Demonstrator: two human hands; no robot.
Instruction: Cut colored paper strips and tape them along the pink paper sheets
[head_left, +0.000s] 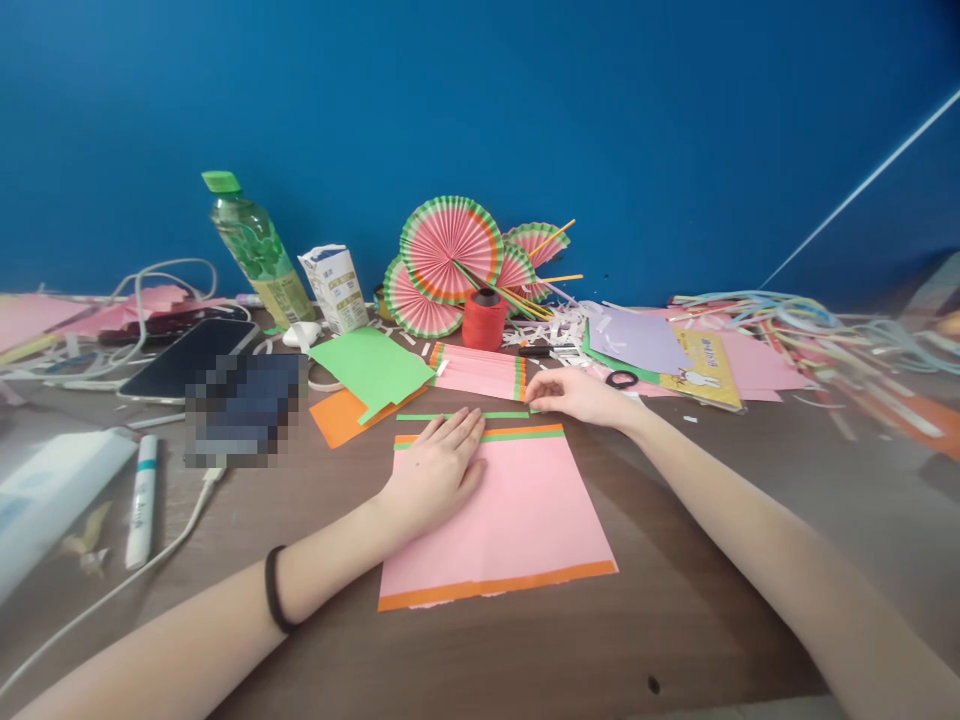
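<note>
A pink sheet of paper [517,510] lies flat before me, with an orange band along the near edge and orange and green bands along the far edge. My left hand [442,465] rests flat on its upper left part, fingers stretched out. Just beyond the sheet runs a thin green paper strip [502,415]; my left fingertips reach its middle. At the strip's right end, my right hand [566,393] is closed in a pinch, a bit of green showing under the fingertips. Behind lies a pleated pink paper [480,372] with orange and green ends.
Green paper [375,370] overlaps orange paper [330,415] on the left. Pleated paper fans [450,250] and a red thread spool [484,320] stand at the back. A bottle [259,250], carton [335,288], phone [187,360], marker [142,500] and purple paper [637,340] surround the work area.
</note>
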